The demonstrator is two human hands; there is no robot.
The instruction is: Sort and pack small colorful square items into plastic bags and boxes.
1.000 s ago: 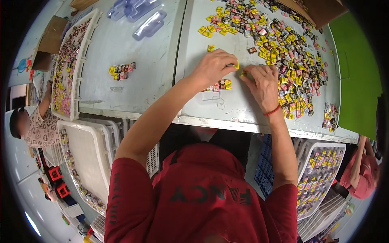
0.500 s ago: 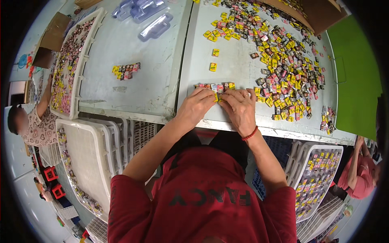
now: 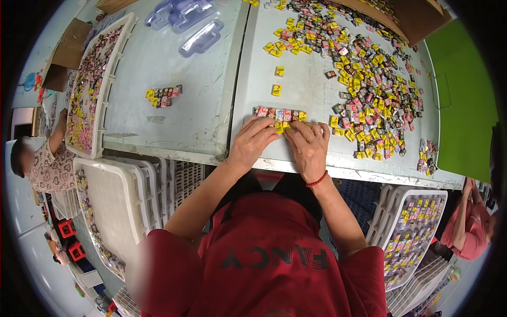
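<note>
At the front of the table, a short block of small pink, dark and yellow boxes [image 3: 287, 114] lies just beyond my fingertips. On its near side, two small yellow boxes sit side by side between my hands. The fingertips of my left hand [image 3: 252, 141] are closed against the left yellow box [image 3: 278, 127]. From the other side, my right hand [image 3: 310, 149], with a ring and a red bracelet on the wrist, pinches at the right yellow box [image 3: 286, 126]. My fingers partly hide the near row.
Loose small boxes [image 3: 364, 90] are heaped at the right. Two single yellow boxes [image 3: 277, 90] lie beyond my hands. Across the table seam are another small cluster [image 3: 163, 96] and clear plastic trays [image 3: 202, 38]. White crates [image 3: 108, 195] flank the table; co-workers [image 3: 50, 164] are at both sides.
Both hands have shifted slightly; my right hand has drawn a little nearer and to the left. More of the block and both yellow boxes between my fingers now show.
</note>
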